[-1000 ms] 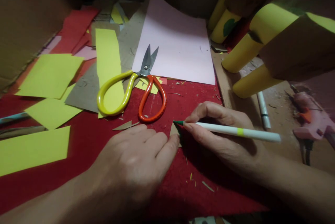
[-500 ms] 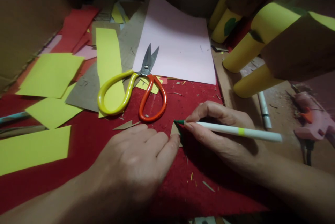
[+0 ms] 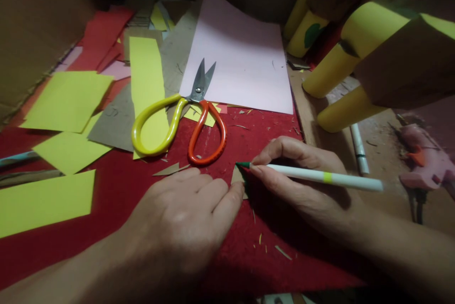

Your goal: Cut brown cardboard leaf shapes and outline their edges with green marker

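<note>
My right hand pinches a white felt-tip pen with a green tip and a yellow band. The green tip touches the upper corner of a small piece of brown cardboard on the red surface. Fingers curled, my left hand presses that piece down at its lower part, which the fingertips partly cover. Just beyond my hands lie scissors with one yellow and one orange handle, blades slightly apart. A pointed cardboard scrap lies near my left knuckles.
Pink paper lies behind the scissors. Yellow sheets and red paper cover the left side. Yellow paper tubes joined to brown cardboard stand at right, near a pink glue gun and a second white pen.
Hardly anything differs. The pen tip stays at the cardboard's corner, both hands keep their places, and the view shifts very slightly.
</note>
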`<state>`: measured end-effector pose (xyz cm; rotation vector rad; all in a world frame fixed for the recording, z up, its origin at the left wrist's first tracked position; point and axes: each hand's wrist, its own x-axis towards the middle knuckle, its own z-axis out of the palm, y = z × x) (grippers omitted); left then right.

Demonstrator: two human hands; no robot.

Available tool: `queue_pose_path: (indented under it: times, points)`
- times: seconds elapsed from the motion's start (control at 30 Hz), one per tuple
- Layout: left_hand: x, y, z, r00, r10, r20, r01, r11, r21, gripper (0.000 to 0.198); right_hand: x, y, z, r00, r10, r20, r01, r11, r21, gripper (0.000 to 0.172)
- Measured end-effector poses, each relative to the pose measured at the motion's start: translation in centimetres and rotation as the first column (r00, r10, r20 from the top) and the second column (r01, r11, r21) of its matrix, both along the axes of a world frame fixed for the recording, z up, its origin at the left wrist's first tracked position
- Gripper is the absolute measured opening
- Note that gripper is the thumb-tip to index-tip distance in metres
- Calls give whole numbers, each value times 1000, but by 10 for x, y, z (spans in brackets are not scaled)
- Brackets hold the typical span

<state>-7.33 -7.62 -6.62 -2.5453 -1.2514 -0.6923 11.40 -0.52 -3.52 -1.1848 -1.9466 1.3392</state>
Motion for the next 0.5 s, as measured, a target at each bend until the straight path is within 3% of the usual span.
queue_pose_path:
  times: [0.5]
  points:
    - [-1, 0, 2, 1000, -20, 4, 20, 1000, -8, 34, 0, 0, 1, 999, 38, 1, -38, 999, 21, 8]
